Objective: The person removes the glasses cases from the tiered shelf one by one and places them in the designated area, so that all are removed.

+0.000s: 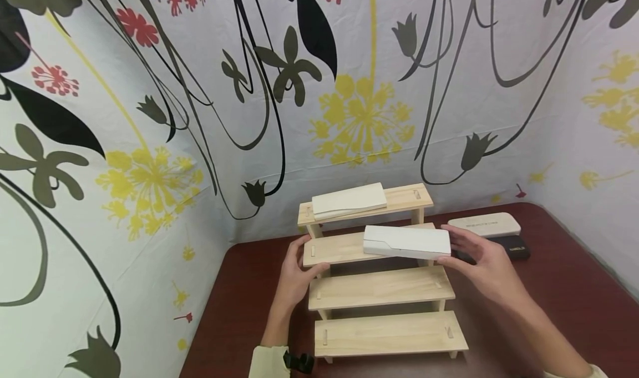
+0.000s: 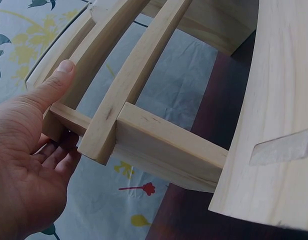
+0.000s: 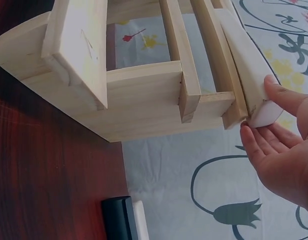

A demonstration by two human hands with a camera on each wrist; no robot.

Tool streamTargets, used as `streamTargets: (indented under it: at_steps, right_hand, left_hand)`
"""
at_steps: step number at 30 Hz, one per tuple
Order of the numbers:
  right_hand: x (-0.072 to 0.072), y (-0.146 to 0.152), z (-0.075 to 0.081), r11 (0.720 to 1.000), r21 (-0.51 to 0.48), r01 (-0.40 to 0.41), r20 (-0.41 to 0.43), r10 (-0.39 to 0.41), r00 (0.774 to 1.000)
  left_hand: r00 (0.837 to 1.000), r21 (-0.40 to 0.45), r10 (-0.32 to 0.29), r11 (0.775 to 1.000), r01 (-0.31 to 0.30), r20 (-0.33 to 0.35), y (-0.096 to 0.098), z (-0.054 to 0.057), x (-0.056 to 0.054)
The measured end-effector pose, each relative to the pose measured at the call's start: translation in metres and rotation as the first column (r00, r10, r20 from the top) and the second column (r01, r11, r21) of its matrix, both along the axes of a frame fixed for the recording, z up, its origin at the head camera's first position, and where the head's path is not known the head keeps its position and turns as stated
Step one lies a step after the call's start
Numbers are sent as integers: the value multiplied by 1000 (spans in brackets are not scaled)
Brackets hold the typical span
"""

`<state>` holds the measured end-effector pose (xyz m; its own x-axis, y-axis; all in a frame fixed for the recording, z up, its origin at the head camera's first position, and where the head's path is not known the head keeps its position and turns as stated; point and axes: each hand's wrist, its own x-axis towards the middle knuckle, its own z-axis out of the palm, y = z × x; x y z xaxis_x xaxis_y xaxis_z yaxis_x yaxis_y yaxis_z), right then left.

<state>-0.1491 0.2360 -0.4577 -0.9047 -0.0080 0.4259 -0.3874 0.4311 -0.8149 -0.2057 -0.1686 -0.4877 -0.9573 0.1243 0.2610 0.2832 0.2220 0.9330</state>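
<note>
A pale wooden tiered stand with several steps stands on the table. On its second board from the top lies a long white glasses case with a slanted flap seam. My right hand pinches the right end of this case, thumb in front and fingers behind; the right wrist view shows thumb and fingertips on either side of the white end. My left hand grips the left end of the same board, its thumb at the front edge. In the left wrist view the thumb rests against the wood, fingers partly hidden.
A flat white case lies on the top board. Behind my right hand, a white case with faint lettering and a black case sit on the dark red table. Flower-patterned cloth hangs around the table.
</note>
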Motion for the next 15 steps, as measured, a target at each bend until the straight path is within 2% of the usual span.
streamTargets:
  at_steps: [8, 15]
  right_hand:
    - [5, 9, 0, 997, -79, -19, -31, 16, 999]
    - [13, 20, 3, 995, -101, -4, -59, -2, 998]
  left_hand:
    - [1000, 1, 0, 1000, 0, -10, 1, 1, 1]
    - [1000, 8, -1, 1000, 1, -6, 1, 0, 1]
